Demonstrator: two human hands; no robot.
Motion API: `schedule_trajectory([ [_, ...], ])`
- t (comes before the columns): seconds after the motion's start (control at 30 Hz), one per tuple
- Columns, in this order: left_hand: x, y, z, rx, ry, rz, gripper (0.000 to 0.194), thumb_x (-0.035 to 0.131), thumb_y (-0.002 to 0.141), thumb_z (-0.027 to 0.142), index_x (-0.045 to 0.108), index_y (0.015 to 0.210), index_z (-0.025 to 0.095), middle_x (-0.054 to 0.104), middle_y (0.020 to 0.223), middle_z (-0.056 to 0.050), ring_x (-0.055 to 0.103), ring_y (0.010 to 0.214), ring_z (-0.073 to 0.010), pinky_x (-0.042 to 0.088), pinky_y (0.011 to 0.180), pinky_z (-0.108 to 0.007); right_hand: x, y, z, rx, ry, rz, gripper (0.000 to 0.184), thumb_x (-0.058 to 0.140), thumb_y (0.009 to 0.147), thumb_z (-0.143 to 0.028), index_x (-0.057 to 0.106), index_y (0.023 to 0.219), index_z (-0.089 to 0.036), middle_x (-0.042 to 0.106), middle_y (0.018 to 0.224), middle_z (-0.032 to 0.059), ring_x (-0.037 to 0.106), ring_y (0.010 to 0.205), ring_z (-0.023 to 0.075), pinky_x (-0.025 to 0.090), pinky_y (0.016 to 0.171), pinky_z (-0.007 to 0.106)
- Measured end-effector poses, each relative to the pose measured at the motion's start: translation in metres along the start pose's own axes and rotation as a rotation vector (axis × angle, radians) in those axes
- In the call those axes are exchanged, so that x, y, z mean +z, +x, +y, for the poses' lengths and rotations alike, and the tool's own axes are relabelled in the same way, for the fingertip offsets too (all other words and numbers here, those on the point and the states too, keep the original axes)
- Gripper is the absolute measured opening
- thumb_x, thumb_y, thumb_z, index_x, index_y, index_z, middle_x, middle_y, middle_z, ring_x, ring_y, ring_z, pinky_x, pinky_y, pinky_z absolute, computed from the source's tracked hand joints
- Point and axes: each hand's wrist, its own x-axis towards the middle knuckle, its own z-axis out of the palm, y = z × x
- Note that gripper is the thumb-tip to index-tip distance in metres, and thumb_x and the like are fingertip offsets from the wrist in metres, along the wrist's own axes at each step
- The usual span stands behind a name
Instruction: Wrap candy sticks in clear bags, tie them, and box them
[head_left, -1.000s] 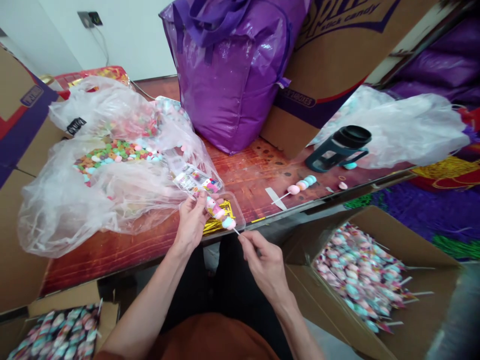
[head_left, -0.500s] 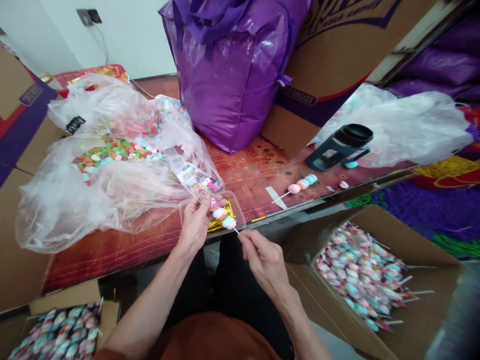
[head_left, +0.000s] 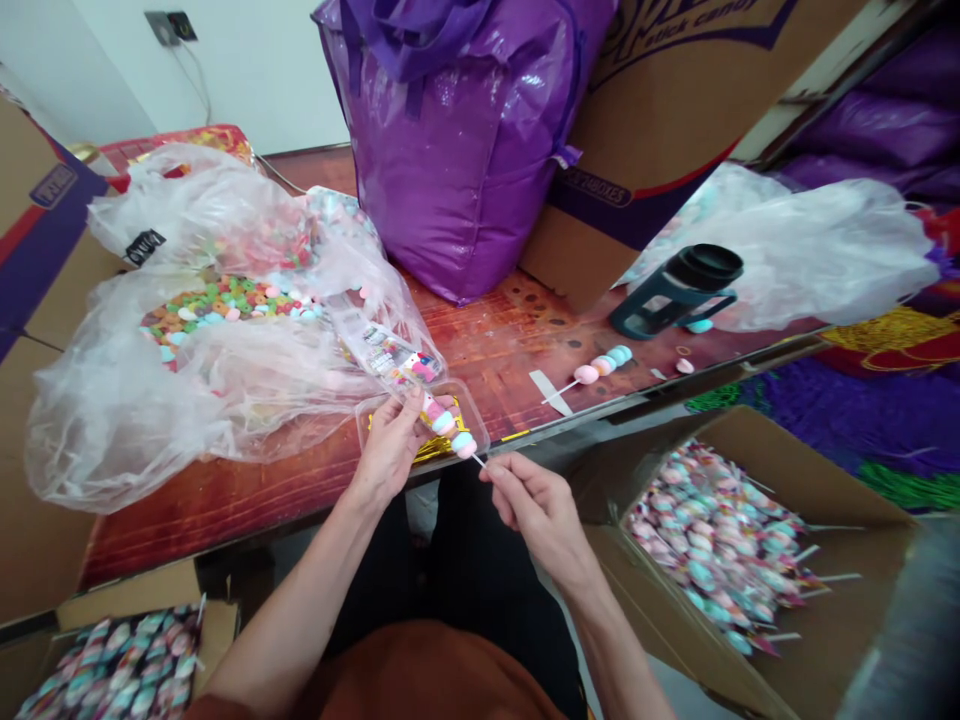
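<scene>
Between my hands is a candy stick [head_left: 463, 445] strung with pink and pale blue sweets, tilted down toward the right. Its upper part sits by my left hand [head_left: 390, 450], whose thumb and fingers are closed on a clear printed wrapper around the upper sweets. My right hand [head_left: 536, 500] pinches the white stick at its lower end. Just beyond the left fingers lie clear printed wrappers [head_left: 375, 345] on the table. Under the candy stands a clear plastic tray [head_left: 484, 432] with gold twist ties [head_left: 436, 450], partly hidden by my left hand.
A second candy stick [head_left: 604, 365] lies on the table [head_left: 495, 350] near a dark tumbler [head_left: 660, 300]. Plastic bags of loose sweets [head_left: 217, 310] spread at left. A purple bag [head_left: 465, 170] stands behind. Boxes of wrapped candy sticks, right [head_left: 637, 590] and left [head_left: 127, 605], flank my legs.
My right hand and the candy stick have shifted slightly to the right. My left hand keeps nearly the same place and grip.
</scene>
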Motion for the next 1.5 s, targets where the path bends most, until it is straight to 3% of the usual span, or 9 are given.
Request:
schedule_trajectory([
  [0.2,0.007,-0.006,-0.007,-0.022,-0.008,-0.021,0.045,0.087,0.067,0.048,0.067,0.088,0.013,0.077,0.085,-0.011,0.075,0.094,-0.0284,0.059,0.084,-0.039,0.014,-0.001,0.005,-0.26,-0.332,0.054,0.023,0.05,0.098,-0.031,0.061,0.081,-0.02,0.045,0.052,-0.0062,0.041,0.047,0.0092,0.035,0.051,0.022],
  [0.3,0.01,-0.01,-0.008,-0.04,0.009,-0.06,0.045,0.086,0.066,0.05,0.068,0.085,0.013,0.077,0.085,-0.011,0.075,0.094,-0.0286,0.059,0.084,-0.039,0.022,0.001,0.006,-0.346,-0.386,0.144,0.021,0.049,0.099,-0.027,0.061,0.083,-0.021,0.046,0.054,-0.0061,0.043,0.048,0.0095,0.037,0.053,0.022],
  [0.5,0.012,-0.013,-0.004,-0.06,0.029,-0.101,0.042,0.085,0.069,0.049,0.069,0.083,0.012,0.077,0.084,-0.011,0.076,0.091,-0.0271,0.059,0.085,-0.037,0.043,0.007,0.003,-0.345,-0.316,0.271,0.022,0.046,0.1,-0.027,0.059,0.083,-0.02,0.049,0.055,-0.0055,0.045,0.048,0.0096,0.039,0.054,0.021],
  [0.67,0.0,-0.005,0.014,-0.053,0.026,-0.029,0.039,0.085,0.071,0.045,0.069,0.085,0.012,0.078,0.088,-0.012,0.076,0.086,-0.0252,0.06,0.078,-0.034,0.034,0.002,0.001,-0.289,-0.285,0.152,0.023,0.048,0.1,-0.03,0.06,0.083,-0.02,0.046,0.054,-0.0066,0.043,0.047,0.009,0.037,0.051,0.021],
  [0.8,-0.005,-0.003,0.016,-0.038,0.042,-0.015,0.037,0.083,0.073,0.045,0.069,0.084,0.012,0.077,0.085,-0.01,0.076,0.083,-0.0238,0.06,0.077,-0.033,0.025,-0.001,0.003,-0.255,-0.277,0.139,0.024,0.049,0.1,-0.03,0.06,0.081,-0.021,0.045,0.052,-0.0069,0.043,0.046,0.0088,0.036,0.05,0.021],
  [0.97,0.001,-0.008,-0.002,-0.053,0.044,-0.06,0.039,0.082,0.073,0.048,0.07,0.084,0.012,0.077,0.082,-0.01,0.076,0.081,-0.0226,0.059,0.081,-0.033,0.039,0.007,0.002,-0.316,-0.342,0.208,0.023,0.047,0.1,-0.029,0.061,0.084,-0.021,0.049,0.054,-0.0052,0.046,0.047,0.01,0.038,0.052,0.022],
  [1.1,0.001,-0.01,0.0,-0.078,0.05,-0.064,0.039,0.081,0.075,0.048,0.071,0.084,0.011,0.077,0.082,-0.011,0.076,0.079,-0.0219,0.059,0.077,-0.03,0.047,0.012,-0.002,-0.37,-0.395,0.236,0.023,0.046,0.1,-0.025,0.06,0.083,-0.021,0.05,0.055,-0.0048,0.045,0.047,0.0096,0.038,0.052,0.021],
  [1.27,-0.006,-0.003,0.017,-0.066,0.053,-0.005,0.041,0.082,0.073,0.049,0.07,0.083,0.011,0.078,0.083,-0.012,0.076,0.08,-0.0241,0.061,0.076,-0.034,0.036,0.009,-0.003,-0.383,-0.405,0.157,0.022,0.046,0.1,-0.024,0.06,0.083,-0.02,0.051,0.057,-0.0048,0.045,0.047,0.0086,0.037,0.052,0.02],
  [1.5,-0.008,-0.001,0.014,-0.058,0.084,-0.012,0.044,0.082,0.072,0.052,0.07,0.078,0.01,0.077,0.081,-0.014,0.076,0.081,-0.0252,0.061,0.08,-0.036,0.025,0.01,0.002,-0.519,-0.609,0.218,0.021,0.048,0.1,-0.02,0.065,0.088,-0.019,0.064,0.065,0.0001,0.055,0.052,0.0102,0.042,0.057,0.022],
])
